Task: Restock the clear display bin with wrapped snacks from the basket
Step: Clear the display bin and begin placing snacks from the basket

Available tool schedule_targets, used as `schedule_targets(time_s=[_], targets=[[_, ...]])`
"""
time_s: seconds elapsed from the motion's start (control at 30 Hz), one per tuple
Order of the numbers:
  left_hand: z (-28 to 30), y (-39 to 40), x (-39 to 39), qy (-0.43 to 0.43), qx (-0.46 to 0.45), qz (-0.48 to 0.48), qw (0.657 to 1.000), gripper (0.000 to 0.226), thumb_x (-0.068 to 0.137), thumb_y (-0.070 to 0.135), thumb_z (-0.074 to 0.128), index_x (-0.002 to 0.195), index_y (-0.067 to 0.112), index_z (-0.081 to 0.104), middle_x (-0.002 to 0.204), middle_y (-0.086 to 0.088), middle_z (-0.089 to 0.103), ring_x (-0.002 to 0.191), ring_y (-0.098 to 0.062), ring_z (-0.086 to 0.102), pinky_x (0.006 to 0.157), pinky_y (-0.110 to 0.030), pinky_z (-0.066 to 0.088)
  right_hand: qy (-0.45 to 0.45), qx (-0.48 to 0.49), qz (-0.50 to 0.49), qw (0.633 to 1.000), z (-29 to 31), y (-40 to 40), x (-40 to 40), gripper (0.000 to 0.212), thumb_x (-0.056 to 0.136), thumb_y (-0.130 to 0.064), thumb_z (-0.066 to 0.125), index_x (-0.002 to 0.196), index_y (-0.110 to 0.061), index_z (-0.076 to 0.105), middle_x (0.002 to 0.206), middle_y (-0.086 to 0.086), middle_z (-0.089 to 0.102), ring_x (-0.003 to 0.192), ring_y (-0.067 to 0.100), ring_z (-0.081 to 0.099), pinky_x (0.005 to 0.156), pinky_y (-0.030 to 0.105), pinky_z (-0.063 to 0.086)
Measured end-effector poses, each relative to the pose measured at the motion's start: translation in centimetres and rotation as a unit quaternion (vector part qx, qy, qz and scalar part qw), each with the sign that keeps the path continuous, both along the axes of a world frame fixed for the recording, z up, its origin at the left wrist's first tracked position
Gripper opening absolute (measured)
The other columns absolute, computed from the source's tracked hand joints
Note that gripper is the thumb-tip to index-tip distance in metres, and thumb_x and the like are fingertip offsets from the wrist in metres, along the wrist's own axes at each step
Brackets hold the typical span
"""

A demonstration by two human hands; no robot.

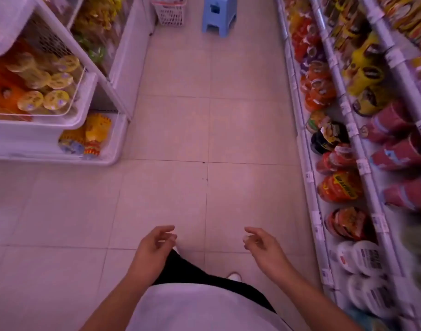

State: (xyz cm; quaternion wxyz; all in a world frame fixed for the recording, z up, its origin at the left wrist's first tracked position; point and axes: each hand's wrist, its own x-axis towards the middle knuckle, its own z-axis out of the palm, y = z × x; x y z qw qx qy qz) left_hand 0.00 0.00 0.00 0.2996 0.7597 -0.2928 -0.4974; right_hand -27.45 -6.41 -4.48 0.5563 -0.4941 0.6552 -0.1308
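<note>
Both the left hand point(154, 244) and right hand point(259, 243) hung loosely curled and empty, while the basket point(171, 13) at twelve o'clock probably held light, crinkly snacks, best pinched by their wrapper edges.

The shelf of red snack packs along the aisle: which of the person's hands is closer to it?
Right. The right hand hangs beside the shelf of red snack packs; the left hand is farther, across the person's body.

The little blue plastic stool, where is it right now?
The little blue plastic stool stands on the tiled floor at the far end of the aisle, top centre of the head view, just right of a white plastic basket.
</note>
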Motion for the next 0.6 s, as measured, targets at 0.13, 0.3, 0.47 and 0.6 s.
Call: schedule_targets(time_s=[0.13, 0.3, 0.47, 0.6], targets=[[-1.5, -4.7, 1.6, 0.024, 0.032, -0.011, 0.999, 0.019, 0.095, 0.018, 0.063, 0.108, 0.031, 0.067, 0.100, 0.003, 0.074, 0.091, -0.005, 0.070, 0.089, -0.030, 0.054, 0.016, 0.024, 0.013, 0.999, -1.1, -5.2, 2.2, 0.024, 0.093, -0.021, 0.063, 0.114, -0.031, 0.064, 0.091, -0.005, 0.071, 0.084, 0.009, 0.069, 0.084, 0.030, 0.056], [-3.4, -15.4, 7.0, 0.043, 0.040, -0.029, 0.998, 0.021, 0.095, 0.014, 0.062, 0.109, 0.028, 0.066, 0.102, 0.004, 0.073, 0.094, -0.008, 0.069, 0.088, -0.027, 0.054, 0.038, 0.032, 0.011, 0.999, -0.3, -15.2, 8.1, 0.026, 0.093, -0.020, 0.063, 0.118, -0.028, 0.063, 0.093, -0.002, 0.070, 0.086, 0.011, 0.068, 0.084, 0.025, 0.053], [-2.5, -28.0, 13.5, 0.046, 0.023, -0.080, 0.995, 0.026, 0.093, 0.002, 0.061, 0.113, 0.017, 0.067, 0.099, 0.001, 0.073, 0.092, -0.011, 0.068, 0.078, -0.011, 0.049, 0.044, 0.020, 0.004, 0.999, 3.0, -25.7, 14.1, 0.028, 0.097, -0.030, 0.058, 0.125, -0.033, 0.058, 0.108, -0.005, 0.066, 0.101, 0.009, 0.063, 0.090, 0.026, 0.050], [-1.7, -37.4, 16.9, 0.041, 0.021, -0.079, 0.996, 0.024, 0.092, 0.003, 0.062, 0.110, 0.018, 0.068, 0.098, -0.001, 0.074, 0.093, -0.018, 0.069, 0.079, -0.015, 0.050, 0.040, 0.005, -0.013, 0.999, 4.3, -34.0, 17.4, 0.029, 0.097, -0.024, 0.059, 0.126, -0.025, 0.061, 0.108, -0.005, 0.067, 0.099, 0.004, 0.062, 0.090, 0.018, 0.044]])
